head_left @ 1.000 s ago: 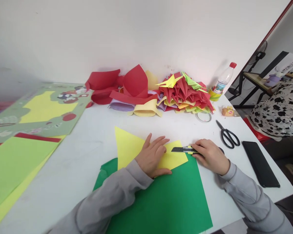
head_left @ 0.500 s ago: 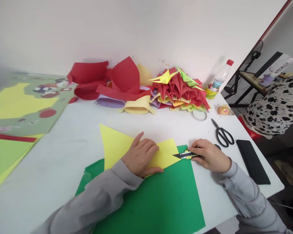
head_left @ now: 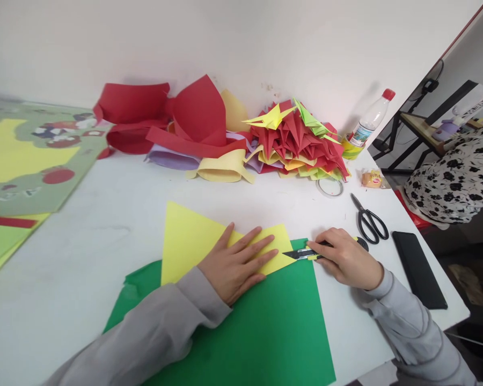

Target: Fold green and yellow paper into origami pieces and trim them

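My left hand (head_left: pixel 241 262) lies flat with fingers spread on a folded sheet of yellow paper (head_left: pixel 189 230), pressing it down. Under the yellow paper is a large green sheet (head_left: pixel 265 327), its far left corner crumpled. My right hand (head_left: pixel 344 257) grips a yellow-and-black utility knife (head_left: pixel 312 254), and the knife's blade points left, at the right end of the yellow paper. Whether the blade sits inside the fold or on top of it, I cannot tell.
To the right lie black scissors (head_left: pixel 369 220), a black flat case (head_left: pixel 419 269), a tape roll (head_left: pixel 330 187) and a wrapped snack (head_left: pixel 372 178). A bottle (head_left: pixel 364 126), folded red stars (head_left: pixel 292 136) and curled red paper (head_left: pixel 199 115) line the wall. Green boards (head_left: pixel 66 190) lie left. A person in a floral garment (head_left: pixel 459 171) is at right.
My left hand has flattened and spread its fingers over the yellow paper. The knife stays at the paper's right end with hardly any movement. The view has shifted slightly.
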